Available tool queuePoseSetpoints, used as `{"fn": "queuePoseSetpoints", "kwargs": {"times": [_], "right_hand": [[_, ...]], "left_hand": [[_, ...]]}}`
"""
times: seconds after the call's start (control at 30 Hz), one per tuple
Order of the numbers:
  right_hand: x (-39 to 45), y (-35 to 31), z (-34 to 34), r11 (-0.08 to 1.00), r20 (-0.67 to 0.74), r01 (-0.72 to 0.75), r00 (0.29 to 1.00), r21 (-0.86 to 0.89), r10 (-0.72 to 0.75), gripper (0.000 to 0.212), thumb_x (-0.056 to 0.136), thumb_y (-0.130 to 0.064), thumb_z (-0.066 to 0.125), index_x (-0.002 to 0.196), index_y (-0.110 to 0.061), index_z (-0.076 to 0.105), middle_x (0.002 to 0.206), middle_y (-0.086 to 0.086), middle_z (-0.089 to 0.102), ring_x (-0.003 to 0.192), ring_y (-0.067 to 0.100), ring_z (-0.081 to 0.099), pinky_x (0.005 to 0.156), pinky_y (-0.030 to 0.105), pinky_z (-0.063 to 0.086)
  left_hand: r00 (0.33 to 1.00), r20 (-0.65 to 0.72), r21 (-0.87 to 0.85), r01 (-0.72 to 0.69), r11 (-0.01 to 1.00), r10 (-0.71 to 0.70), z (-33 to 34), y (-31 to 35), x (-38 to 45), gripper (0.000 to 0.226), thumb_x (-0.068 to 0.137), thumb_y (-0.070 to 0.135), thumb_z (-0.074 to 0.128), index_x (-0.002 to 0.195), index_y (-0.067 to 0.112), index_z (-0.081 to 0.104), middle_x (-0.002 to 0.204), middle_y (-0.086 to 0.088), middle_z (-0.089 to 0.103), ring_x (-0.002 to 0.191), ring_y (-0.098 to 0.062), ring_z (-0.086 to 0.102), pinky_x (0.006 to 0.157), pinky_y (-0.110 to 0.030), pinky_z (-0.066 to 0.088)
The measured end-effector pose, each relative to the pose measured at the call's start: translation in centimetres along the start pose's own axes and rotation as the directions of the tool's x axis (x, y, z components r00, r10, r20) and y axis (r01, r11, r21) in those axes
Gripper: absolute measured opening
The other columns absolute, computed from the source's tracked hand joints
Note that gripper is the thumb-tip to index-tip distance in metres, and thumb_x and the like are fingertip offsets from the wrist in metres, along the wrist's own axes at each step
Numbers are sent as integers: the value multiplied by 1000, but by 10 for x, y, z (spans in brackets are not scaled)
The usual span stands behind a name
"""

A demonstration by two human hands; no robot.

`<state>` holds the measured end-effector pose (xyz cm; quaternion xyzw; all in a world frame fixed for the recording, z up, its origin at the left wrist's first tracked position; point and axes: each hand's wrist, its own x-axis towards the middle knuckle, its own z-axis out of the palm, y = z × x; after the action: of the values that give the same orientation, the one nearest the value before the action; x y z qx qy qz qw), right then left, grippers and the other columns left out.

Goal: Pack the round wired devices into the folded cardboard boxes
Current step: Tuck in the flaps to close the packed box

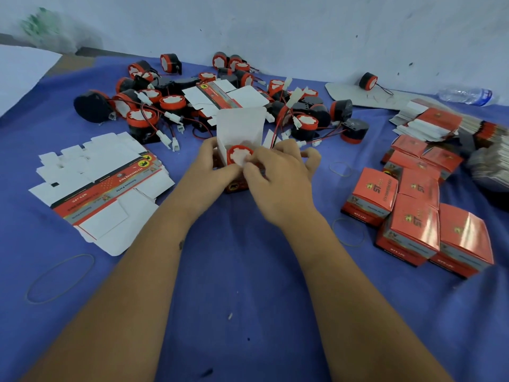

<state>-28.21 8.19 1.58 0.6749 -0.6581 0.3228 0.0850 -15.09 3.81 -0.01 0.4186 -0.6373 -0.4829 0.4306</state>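
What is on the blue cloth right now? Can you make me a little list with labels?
surface: blue cloth
left hand: grips the open box from its left side
right hand: fingers on the round red device sitting in the box mouth
box lid: flap up, not closed
unpacked devices: heap with red and black wires, behind the hands
flat boxes: unfolded stack, left
closed red boxes: group, right
rubber band: near left
plastic bottle: lying far right
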Motion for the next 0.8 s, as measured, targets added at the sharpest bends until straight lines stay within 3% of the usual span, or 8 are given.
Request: {"fn": "queuePoseSetpoints", "kwargs": {"times": [0.17, 0.23, 0.3, 0.4, 0.47, 0.57, 0.7, 0.8], "right_hand": [[-1, 1, 5, 999, -30, 33, 999, 4, -33, 35, 93, -34, 37, 102, -29, 71, 124, -10, 55, 121, 12, 34, 103, 42, 15], [1, 2, 2, 982, -200, -30, 978, 188, 68, 28, 88, -28, 50, 109, -25, 69, 123, -3, 53, 116, 14, 40, 101, 42, 25], [6, 9, -2, 870, -330, -118, 894, 479, 303, 32, 87, -19, 58, 119, -16, 60, 115, 0, 51, 104, 12, 48, 93, 38, 40], [14, 21, -13, 468, -17, -302, 827, 831, 562, 47, 95, -20, 60, 139, -15, 43, 105, 0, 56, 82, 3, 53, 73, 19, 46], [15, 28, -17, 367, 124, -366, 832, 855, 541, 43, 97, -22, 58, 138, -15, 47, 91, -2, 63, 70, 1, 56, 63, 12, 45], [17, 22, -22, 366, 57, -280, 854, 888, 517, 13, 94, -17, 62, 104, -24, 66, 82, -2, 62, 64, 3, 52, 60, 10, 44], [16, 7, -23, 517, -67, -150, 924, 843, 376, 19, 90, -9, 65, 91, -28, 68, 60, -2, 43, 56, 5, 36, 59, 21, 40], [10, -6, -23, 657, -109, -74, 966, 750, 234, 17, 88, -7, 61, 84, -22, 69, 64, 1, 53, 64, 10, 45, 65, 22, 41]], "left_hand": [[997, -64, 83, 36, 996, -31, 6, -2, 0, 28, 94, 28, 61, 111, 45, 48, 101, 21, 65, 96, 0, 63, 82, -18, 51], [997, -56, 69, 54, 996, -50, 4, -3, 3, 30, 93, 21, 62, 107, 46, 51, 99, 19, 68, 92, 1, 65, 79, -19, 51], [996, -59, 58, 76, 995, -72, 3, -2, 4, 32, 87, 21, 61, 99, 49, 54, 93, 21, 69, 84, 6, 64, 72, -15, 49], [992, -79, 63, 108, 992, -103, 4, 1, 2, 38, 82, 15, 49, 92, 51, 55, 79, 29, 66, 73, 9, 61, 58, -8, 45], [988, -100, 68, 124, 990, -117, 7, 4, 1, 39, 83, 13, 47, 92, 50, 54, 74, 31, 65, 70, 10, 60, 54, -8, 43], [981, -138, 84, 148, 985, -136, 13, 8, -2, 27, 77, 30, 49, 92, 53, 50, 86, 24, 65, 86, -2, 61, 71, -25, 50], [985, -143, 161, 115, 980, -93, 17, 9, -6, 30, 74, 42, 50, 103, 46, 48, 98, 18, 64, 100, -14, 61, 92, -45, 51], [985, -165, 195, 80, 977, -48, 19, 10, -6, 37, 73, 41, 46, 110, 36, 48, 96, 14, 65, 98, -19, 62, 92, -49, 50]]}}
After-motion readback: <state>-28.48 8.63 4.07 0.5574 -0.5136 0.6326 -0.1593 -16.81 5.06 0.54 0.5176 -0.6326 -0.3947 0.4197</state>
